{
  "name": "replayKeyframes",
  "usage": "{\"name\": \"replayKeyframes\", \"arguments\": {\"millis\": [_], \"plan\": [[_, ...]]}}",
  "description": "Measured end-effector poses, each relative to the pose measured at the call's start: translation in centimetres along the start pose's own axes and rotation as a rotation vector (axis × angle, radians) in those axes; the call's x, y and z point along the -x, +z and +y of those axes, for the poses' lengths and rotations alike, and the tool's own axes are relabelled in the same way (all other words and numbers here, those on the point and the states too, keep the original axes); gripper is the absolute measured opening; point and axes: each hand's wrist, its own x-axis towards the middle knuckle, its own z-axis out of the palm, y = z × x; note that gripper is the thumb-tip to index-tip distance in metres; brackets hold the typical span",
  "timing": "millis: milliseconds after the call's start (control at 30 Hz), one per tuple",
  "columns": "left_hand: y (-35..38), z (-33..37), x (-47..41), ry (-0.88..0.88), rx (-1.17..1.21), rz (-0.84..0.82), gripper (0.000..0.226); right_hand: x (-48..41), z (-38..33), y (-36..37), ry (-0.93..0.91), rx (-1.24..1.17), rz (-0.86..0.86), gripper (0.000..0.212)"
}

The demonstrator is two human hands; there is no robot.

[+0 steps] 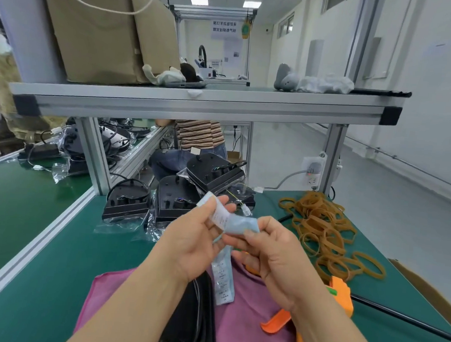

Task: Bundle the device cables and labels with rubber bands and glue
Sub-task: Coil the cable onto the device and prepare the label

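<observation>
Over the pink cloth (246, 319), labels (223, 283): printed strip held up between both hands, tail hanging toward 6 o'clock.
Left hand (198, 238): pinching the strip's upper end.
Right hand (274, 257): fingers curled round the strip's fold.
Rubber bands (327, 231): loose heap on the table (41, 224), 2 o'clock.
Glue gun (342, 294): orange, 4 o'clock.
Devices (174, 202): black, bagged, 12 o'clock.

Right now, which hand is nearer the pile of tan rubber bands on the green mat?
Right. The right hand pinches the pale blue label strip just beside the pile of tan rubber bands; the left hand grips the strip's other end, farther away.
</observation>
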Motion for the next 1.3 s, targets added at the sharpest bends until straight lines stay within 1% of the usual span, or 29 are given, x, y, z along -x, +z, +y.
{"name": "replayKeyframes", "arguments": {"millis": [67,167,233,300,333,433,467,533,600,633,700,733,767,800,833,867,900,967,1067,1200,1300], "plan": [[-0.2,0.3,-0.2,0.069,-0.094,0.036,0.029,0.3,0.1,-0.6,0.015,0.140,0.028,0.018],[-0.3,0.5,-0.2,0.147,-0.177,0.030,0.028,0.4,-0.5,-0.8,-0.020,0.311,0.064,0.036],[-0.1,0.5,-0.1,0.185,-0.272,0.027,0.027,0.1,-1.2,-0.2,-0.066,0.381,0.068,0.040],[0.2,0.5,0.0,0.192,-0.308,-0.001,0.027,-0.2,-1.4,0.4,-0.082,0.447,0.056,0.043],[0.3,0.6,-0.1,0.191,-0.318,-0.008,0.027,-0.4,-1.4,0.6,-0.076,0.455,0.053,0.041],[0.4,0.7,-0.3,0.179,-0.348,0.000,0.025,-0.8,-1.0,0.9,-0.047,0.360,-0.010,0.014],[0.4,0.8,-0.3,0.174,-0.355,0.004,0.024,-0.8,-1.0,1.0,-0.025,0.325,-0.032,0.012],[0.2,0.9,-0.2,0.180,-0.420,0.027,0.026,-0.8,-0.9,1.0,0.012,0.274,-0.047,0.018],[-0.4,0.9,0.0,0.236,-0.589,0.122,0.034,-0.8,-0.8,0.9,0.020,0.198,-0.032,0.018],[-0.7,0.9,0.2,0.299,-0.703,0.218,0.038,-0.8,-0.8,0.8,0.016,0.156,-0.016,0.017],[-1.4,0.5,0.9,0.518,-0.900,0.424,0.036,-0.9,-0.6,0.6,-0.007,0.090,0.026,0.016],[-1.6,0.3,1.4,0.659,-0.940,0.453,0.029,-1.0,-0.4,0.5,-0.020,0.070,0.041,0.017],[-1.4,0.1,2.0,0.784,-0.950,0.403,0.019,-1.0,-0.3,0.5,-0.032,0.066,0.049,0.018],[-1.2,-0.1,2.4,0.869,-0.978,0.310,0.011,-1.0,-0.3,0.4,-0.042,0.082,0.046,0.021],[-1.0,-0.4,2.6,0.922,-1.035,0.219,0.008,-1.0,-0.2,0.4,-0.050,0.113,0.039,0.023],[-0.8,-0.6,2.7,0.956,-1.109,0.159,0.011,-1.1,-0.2,0.4,-0.058,0.151,0.028,0.025],[-0.7,-0.7,2.7,0.977,-1.168,0.133,0.016,-1.0,-0.2,0.4,-0.065,0.187,0.016,0.026],[-0.7,-0.6,2.4,0.991,-1.217,0.147,0.022,-0.9,-0.3,0.4,-0.081,0.239,0.004,0.024],[-0.7,-0.5,2.1,1.026,-1.244,0.139,0.023,-0.7,-0.4,0.3,-0.097,0.289,0.016,0.020],[-0.7,-0.8,1.9,1.121,-1.354,0.135,0.023,-1.0,-0.7,0.6,-0.042,0.235,0.134,0.024],[-0.6,-1.3,1.9,1.250,-1.462,0.149,0.016,-1.4,-0.9,0.9,-0.028,0.192,0.239,0.018]]}}
